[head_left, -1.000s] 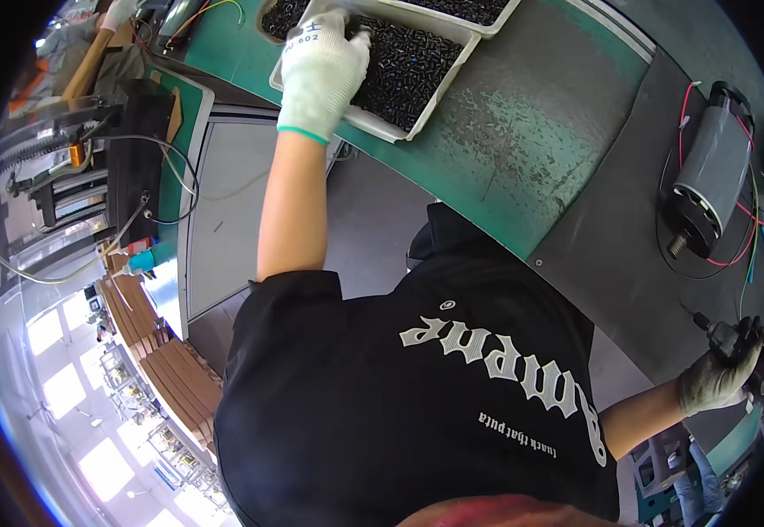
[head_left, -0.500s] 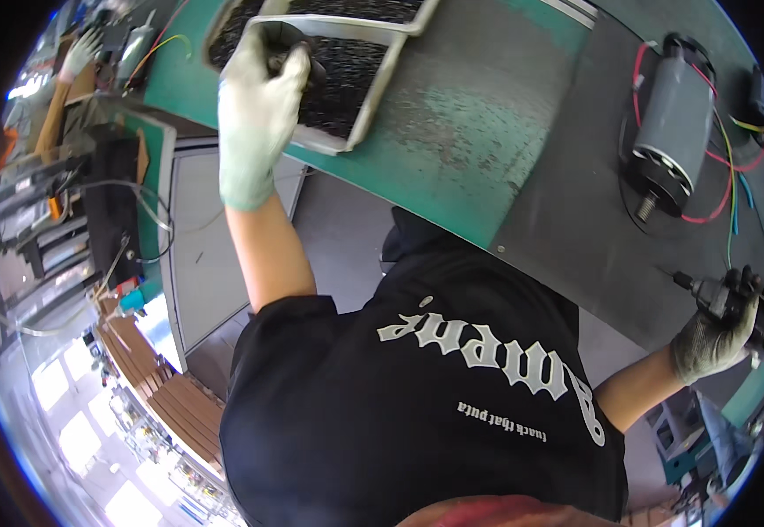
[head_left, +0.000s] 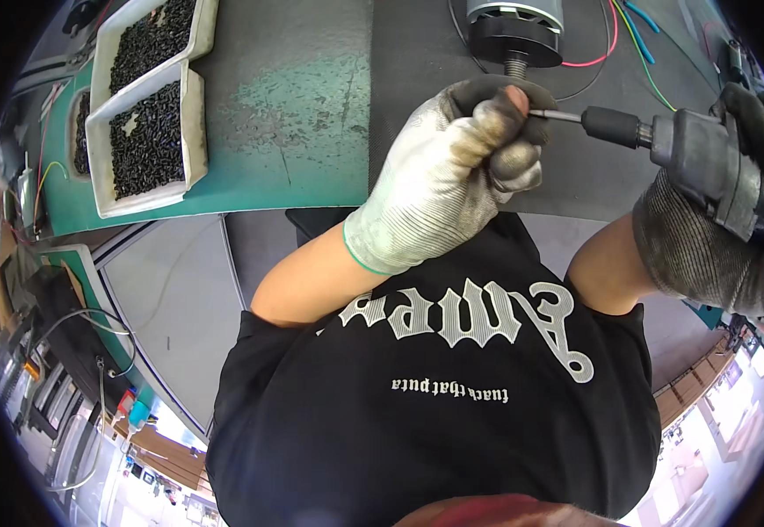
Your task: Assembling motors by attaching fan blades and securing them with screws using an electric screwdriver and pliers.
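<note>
White-gloved, my left hand (head_left: 461, 158) is pinching a dark round part (head_left: 540, 94) just by the threaded shaft (head_left: 515, 67) of a grey motor (head_left: 515, 38), any contact hidden, while my right hand (head_left: 707, 246) is grasping a dark power driver (head_left: 702, 158) whose bit (head_left: 559, 115) is pointing into that pinch. For clean work, I am reckoning on straight alignment, light pressure and a steady part, with my left hand clear of the bit.

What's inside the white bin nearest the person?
The white bin holds small black pieces, heaped, with a pale patch among them: scrap or bare bottom, can't tell. Anything under the heap is covered.
</note>
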Tool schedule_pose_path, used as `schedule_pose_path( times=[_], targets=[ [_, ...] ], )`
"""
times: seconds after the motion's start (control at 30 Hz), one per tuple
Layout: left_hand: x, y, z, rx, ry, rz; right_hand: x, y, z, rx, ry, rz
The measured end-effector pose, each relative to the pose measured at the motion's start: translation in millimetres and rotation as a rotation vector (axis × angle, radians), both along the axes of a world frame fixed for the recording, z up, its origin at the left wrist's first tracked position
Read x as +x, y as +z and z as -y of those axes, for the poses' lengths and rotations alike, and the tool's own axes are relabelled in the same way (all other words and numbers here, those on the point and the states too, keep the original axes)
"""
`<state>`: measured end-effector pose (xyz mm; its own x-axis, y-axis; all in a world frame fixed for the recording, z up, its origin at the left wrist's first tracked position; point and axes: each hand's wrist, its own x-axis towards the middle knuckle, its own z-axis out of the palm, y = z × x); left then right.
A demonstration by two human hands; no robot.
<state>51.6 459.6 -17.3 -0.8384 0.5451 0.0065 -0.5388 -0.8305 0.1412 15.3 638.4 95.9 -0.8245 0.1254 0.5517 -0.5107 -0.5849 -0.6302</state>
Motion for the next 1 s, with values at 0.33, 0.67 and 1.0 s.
schedule_pose_path(
  times=[0.33, 0.67, 1.0],
  targets=[
    [14, 12, -6, -0.351, 0.074, 0.12, 8, -14, -25, -0.106, 0.052, 0.168],
    [6, -8, -18, -0.298, -0.199, 0.13, 8, -32, -14, -0.174, 0.037, 0.303],
    [-27, -11, -22, -0.236, -0.01, 0.308, -14, -33, -14, -0.024, -0.131, 0.155]
  ],
)
